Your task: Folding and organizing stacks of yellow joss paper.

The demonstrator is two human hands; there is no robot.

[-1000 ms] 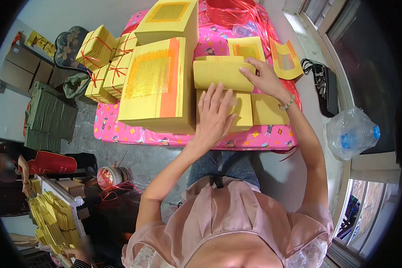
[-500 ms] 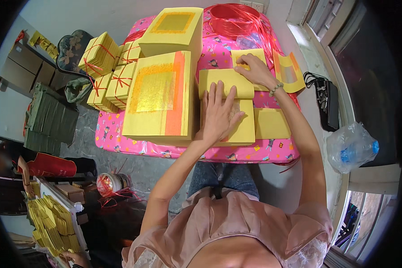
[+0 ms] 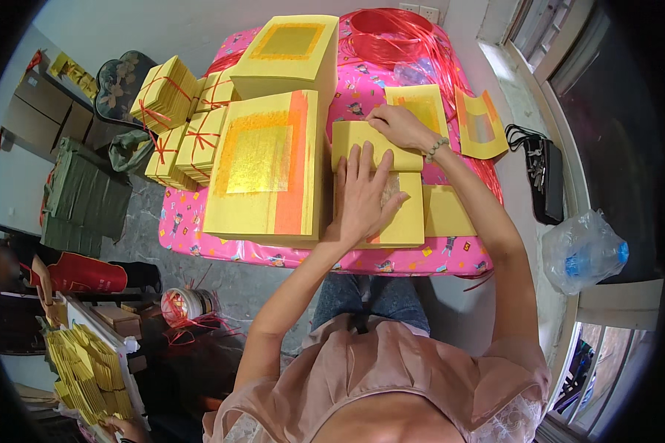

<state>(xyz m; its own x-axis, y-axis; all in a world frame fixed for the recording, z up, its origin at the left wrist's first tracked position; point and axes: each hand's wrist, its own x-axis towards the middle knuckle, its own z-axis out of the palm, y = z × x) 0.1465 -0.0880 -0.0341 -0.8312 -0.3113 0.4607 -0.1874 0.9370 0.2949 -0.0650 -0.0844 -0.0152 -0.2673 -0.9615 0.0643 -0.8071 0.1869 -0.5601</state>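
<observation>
My left hand lies flat with fingers spread across a folded sheet of yellow paper. Under it is a stack of yellow paper with a shiny patch partly covered by my hand. My right hand, wearing a beaded bracelet, has its fingers curled in at the far edge of the folded sheet; its fingertips are partly hidden. Beyond that hand lies a yellow sheet with a gold patch. More yellow paper lies to the right of the stack.
Tall yellow paper stacks stand left of my hands, beside bundles tied with red string. A red basin with red strands sits at the far right of the pink tablecloth. A person is at the lower left.
My right hand has slid left along the far edge of the folded sheet, its fingers more curled now. My left hand stays in place on the sheet.
</observation>
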